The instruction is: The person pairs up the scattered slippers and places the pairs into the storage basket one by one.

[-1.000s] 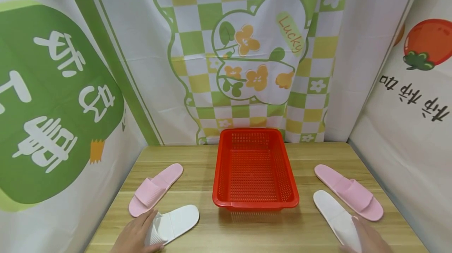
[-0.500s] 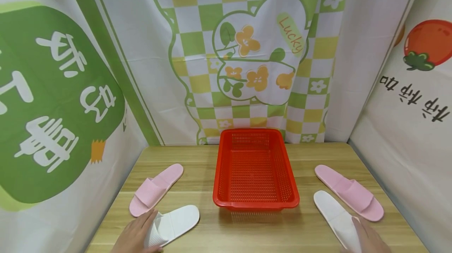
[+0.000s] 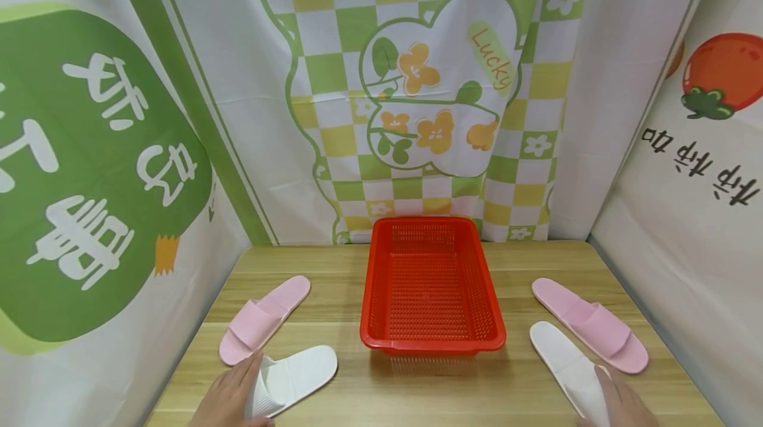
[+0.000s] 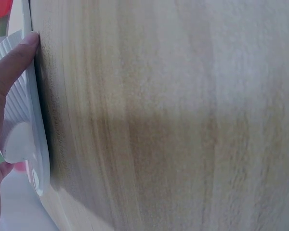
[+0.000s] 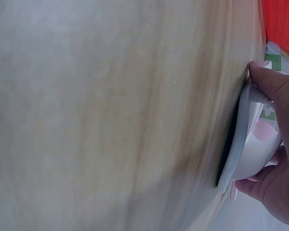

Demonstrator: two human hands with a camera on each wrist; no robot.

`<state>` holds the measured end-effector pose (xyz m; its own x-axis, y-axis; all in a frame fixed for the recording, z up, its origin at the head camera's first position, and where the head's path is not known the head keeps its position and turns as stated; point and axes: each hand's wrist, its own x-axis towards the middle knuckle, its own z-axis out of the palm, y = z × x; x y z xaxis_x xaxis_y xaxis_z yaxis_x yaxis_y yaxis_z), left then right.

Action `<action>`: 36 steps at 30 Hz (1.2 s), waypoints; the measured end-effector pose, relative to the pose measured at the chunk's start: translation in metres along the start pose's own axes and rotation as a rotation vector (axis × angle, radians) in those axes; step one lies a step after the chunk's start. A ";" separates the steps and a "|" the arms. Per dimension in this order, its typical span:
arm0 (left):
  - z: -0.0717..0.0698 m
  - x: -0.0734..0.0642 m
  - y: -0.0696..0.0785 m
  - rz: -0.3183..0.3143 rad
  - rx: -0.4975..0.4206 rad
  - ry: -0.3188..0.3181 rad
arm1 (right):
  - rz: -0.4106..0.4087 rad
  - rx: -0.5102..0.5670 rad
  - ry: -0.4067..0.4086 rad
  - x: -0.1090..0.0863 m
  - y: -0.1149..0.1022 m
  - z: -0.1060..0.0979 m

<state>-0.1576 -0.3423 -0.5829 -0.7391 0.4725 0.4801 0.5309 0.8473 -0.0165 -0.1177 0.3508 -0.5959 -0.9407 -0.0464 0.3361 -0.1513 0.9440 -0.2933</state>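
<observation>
My left hand (image 3: 225, 395) spans the ribbed strap of a white slipper (image 3: 304, 374) at the front left, its toe pointing away from me. In the left wrist view the thumb (image 4: 20, 57) lies on the slipper's near edge and a fingertip shows at the far side. At the front right, my right hand (image 3: 624, 402) grips another white slipper (image 3: 557, 351) across its strap end. The right wrist view has the thumb (image 5: 267, 79) on one edge of this slipper (image 5: 245, 149), fingers at the other, and a dark shadow under the sole.
A red perforated plastic basket (image 3: 430, 345) stands in the middle of the wooden table (image 3: 334, 407). One pink slipper (image 3: 256, 324) lies at the left and another pink slipper (image 3: 602, 331) at the right. Printed cloth (image 3: 286, 195) hangs behind and along both sides.
</observation>
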 end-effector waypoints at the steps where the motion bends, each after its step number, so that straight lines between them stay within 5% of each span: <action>1: 0.000 0.000 0.000 -0.003 -0.004 -0.001 | -0.004 0.000 0.010 0.000 0.000 0.000; 26: 0.000 -0.002 0.002 -0.072 0.029 0.015 | -0.003 0.024 0.000 0.005 0.006 0.000; 36: -0.003 0.002 0.006 -0.116 0.031 -0.024 | 0.028 0.023 0.004 0.004 -0.001 -0.005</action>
<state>-0.1544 -0.3369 -0.5794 -0.8048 0.3759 0.4594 0.4283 0.9036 0.0109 -0.1194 0.3515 -0.5896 -0.9433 -0.0190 0.3314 -0.1325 0.9369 -0.3234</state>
